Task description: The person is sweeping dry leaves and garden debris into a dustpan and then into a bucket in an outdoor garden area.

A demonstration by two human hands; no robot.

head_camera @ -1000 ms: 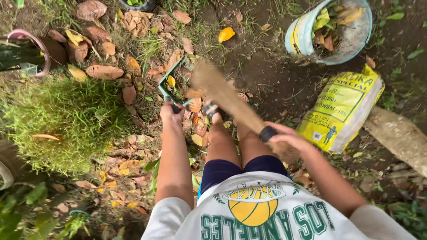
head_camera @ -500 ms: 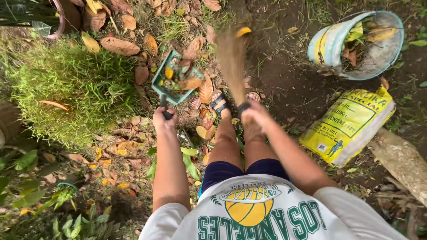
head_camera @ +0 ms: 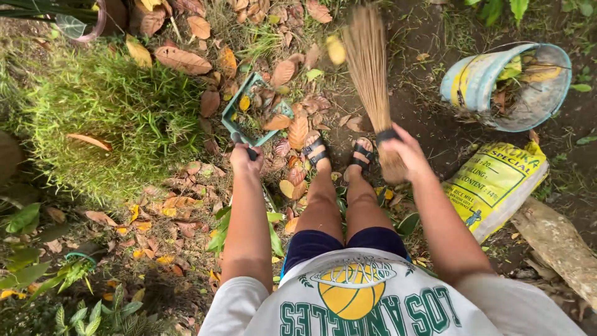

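My left hand (head_camera: 246,158) grips the dark handle of a green dustpan (head_camera: 239,104) that lies on the ground ahead of my feet, with dry leaves in it. My right hand (head_camera: 403,152) holds a bundled stick broom (head_camera: 369,65) near its black band, the bristles pointing away from me over bare soil. A yellow leaf (head_camera: 336,50) is blurred beside the bristles. Brown and orange fallen leaves (head_camera: 297,130) lie around the dustpan and my sandalled feet (head_camera: 317,151).
A tipped bucket (head_camera: 479,79) holding leaves lies at the upper right. Below it sits a yellow sack (head_camera: 494,186) beside a log (head_camera: 556,239). A dense grass clump (head_camera: 106,118) fills the left. A pot rim (head_camera: 93,25) shows at the top left.
The broom swung from left of centre to the right, bristles now upright over the soil. The dustpan dropped from a raised tilt down to the ground. The view shifted.
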